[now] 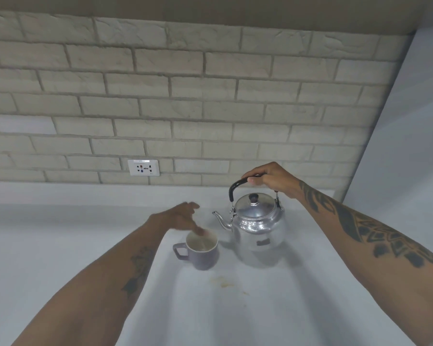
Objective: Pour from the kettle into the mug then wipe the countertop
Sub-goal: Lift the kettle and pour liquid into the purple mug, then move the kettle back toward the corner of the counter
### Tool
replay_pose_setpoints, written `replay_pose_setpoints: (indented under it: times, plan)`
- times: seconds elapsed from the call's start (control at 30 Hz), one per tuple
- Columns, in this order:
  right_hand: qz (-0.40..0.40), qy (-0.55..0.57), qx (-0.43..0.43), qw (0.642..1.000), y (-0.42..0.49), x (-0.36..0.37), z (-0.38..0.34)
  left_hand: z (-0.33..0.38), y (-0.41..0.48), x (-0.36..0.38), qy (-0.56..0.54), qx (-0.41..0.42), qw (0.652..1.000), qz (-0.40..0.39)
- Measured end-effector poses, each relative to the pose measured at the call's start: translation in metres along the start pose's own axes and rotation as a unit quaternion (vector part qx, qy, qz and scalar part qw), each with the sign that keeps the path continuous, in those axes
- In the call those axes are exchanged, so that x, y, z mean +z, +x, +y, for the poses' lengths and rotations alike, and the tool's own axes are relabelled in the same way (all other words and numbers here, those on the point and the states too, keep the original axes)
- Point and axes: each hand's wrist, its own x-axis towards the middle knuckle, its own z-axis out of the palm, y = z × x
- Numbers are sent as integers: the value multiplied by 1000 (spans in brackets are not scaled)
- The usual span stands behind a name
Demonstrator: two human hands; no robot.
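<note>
A shiny metal kettle [259, 227] with a black knob on its lid stands upright on the white countertop [60, 245], its spout pointing left. My right hand [270, 179] is closed around the kettle's black arched handle. Left of the spout sits a lilac mug [203, 253] with a pale inside, its handle turned left. My left hand [181, 218] hovers over the mug's far rim with fingers spread and blurred, the thumb tip at the rim; it holds nothing.
A small brownish stain [224, 282] marks the countertop in front of the mug. A brick-pattern wall [185, 108] with a white power socket [143, 167] runs along the back. A plain white side wall [405, 146] closes the right.
</note>
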Motion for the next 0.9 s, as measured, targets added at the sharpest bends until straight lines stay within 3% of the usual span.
replay_pose_setpoints:
  times: [0.1, 0.27, 0.5, 0.9]
  plan:
    - [24, 24, 7, 999, -1, -7, 5, 36, 7, -34, -41, 47, 997, 36]
    - [59, 50, 16, 997, -3, -18, -1, 106, 14, -68, -13, 134, 986, 102]
    - [109, 64, 33, 991, -7, -38, -12, 175, 22, -68, 64, 200, 972, 107]
    - [110, -31, 29, 993, -20, -83, 3, 225, 48, -51, 31, 222, 968, 109]
